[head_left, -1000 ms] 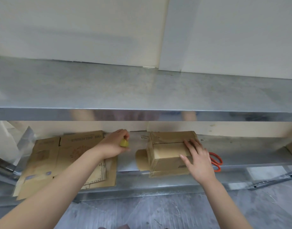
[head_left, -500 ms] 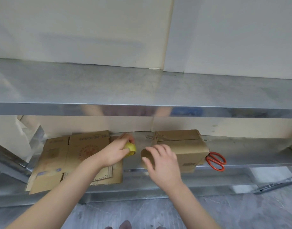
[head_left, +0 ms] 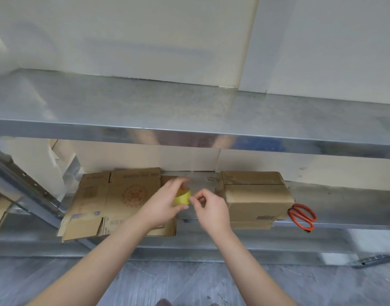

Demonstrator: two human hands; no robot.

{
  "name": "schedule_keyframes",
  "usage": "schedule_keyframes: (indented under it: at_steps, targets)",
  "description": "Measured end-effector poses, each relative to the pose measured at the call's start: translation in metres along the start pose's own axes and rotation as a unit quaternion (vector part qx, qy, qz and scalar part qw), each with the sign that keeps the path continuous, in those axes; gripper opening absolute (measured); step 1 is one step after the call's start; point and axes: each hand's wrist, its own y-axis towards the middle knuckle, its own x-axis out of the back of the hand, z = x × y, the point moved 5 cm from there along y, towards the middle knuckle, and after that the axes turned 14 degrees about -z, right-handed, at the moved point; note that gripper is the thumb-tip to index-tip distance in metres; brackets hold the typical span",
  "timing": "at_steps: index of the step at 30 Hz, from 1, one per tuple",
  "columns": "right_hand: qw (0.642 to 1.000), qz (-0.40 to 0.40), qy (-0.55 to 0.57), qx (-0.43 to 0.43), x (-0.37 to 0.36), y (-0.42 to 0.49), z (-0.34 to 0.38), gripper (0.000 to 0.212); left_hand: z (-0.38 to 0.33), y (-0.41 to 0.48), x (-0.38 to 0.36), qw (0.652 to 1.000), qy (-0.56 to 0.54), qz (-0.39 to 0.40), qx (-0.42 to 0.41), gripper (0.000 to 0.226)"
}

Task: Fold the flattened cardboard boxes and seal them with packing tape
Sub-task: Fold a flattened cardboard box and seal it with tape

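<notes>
Head view: left hand (head_left: 162, 206) grips tape roll (head_left: 182, 198); right hand (head_left: 211, 208) pinches its end; one box (head_left: 256, 195) folded; flattened boxes (head_left: 114, 195) await.

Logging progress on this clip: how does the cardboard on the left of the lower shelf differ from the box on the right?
The flattened cardboard lies flat with its flaps spread; the folded box stands assembled as a block. The flattened cardboard shows a red round print and upside-down lettering; the folded box shows mostly plain faces with a small label. Both are brown cardboard on the lower shelf.
</notes>
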Motion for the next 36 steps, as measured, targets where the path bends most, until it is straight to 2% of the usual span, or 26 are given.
schedule_keyframes:
  at_steps: [2,5,9,12,18,22,24,26,29,32,36]
  targets:
    - [0.999,0.021,0.037,-0.022,-0.001,-0.004,0.004,0.017,0.007,-0.002,0.001,0.999,0.005,-0.03,0.037,0.074]
    - [1.0,0.012,0.015,0.01,-0.006,-0.016,0.013,0.018,0.017,-0.002,-0.002,0.996,-0.004,-0.064,0.064,0.078]
    - [0.999,0.0,-0.003,0.036,-0.008,-0.022,0.002,0.021,0.027,-0.004,-0.011,0.998,-0.008,-0.033,0.046,0.081]
    - [1.0,0.006,0.012,0.017,-0.009,-0.014,-0.008,0.02,0.035,-0.012,-0.017,1.0,-0.005,0.001,0.028,0.074]
    - [1.0,-0.009,0.01,-0.011,-0.013,0.0,-0.028,0.014,0.058,-0.021,-0.011,0.995,-0.053,-0.012,0.084,0.038]
    - [0.997,0.007,0.057,-0.047,-0.021,-0.003,-0.029,0.017,0.069,-0.015,-0.012,0.998,0.025,-0.012,0.047,0.023]
    - [0.999,0.003,0.046,-0.016,-0.025,-0.011,-0.022,0.017,0.073,-0.007,-0.009,0.995,0.088,-0.042,0.031,0.031]
    - [0.999,-0.019,0.027,0.012,-0.028,-0.019,-0.02,0.016,0.078,0.002,-0.005,0.99,0.12,-0.059,0.054,0.042]
    - [0.996,-0.039,0.054,-0.063,-0.034,-0.018,-0.039,0.014,0.08,0.011,-0.016,0.984,0.174,-0.025,0.034,0.047]
    - [0.986,-0.015,0.057,-0.156,-0.046,-0.009,-0.061,0.01,0.087,0.01,-0.033,0.98,0.196,-0.002,0.015,0.045]
    - [0.972,0.029,0.025,-0.231,-0.069,0.005,-0.08,0.009,0.103,0.006,-0.051,0.984,0.167,-0.002,0.065,0.044]
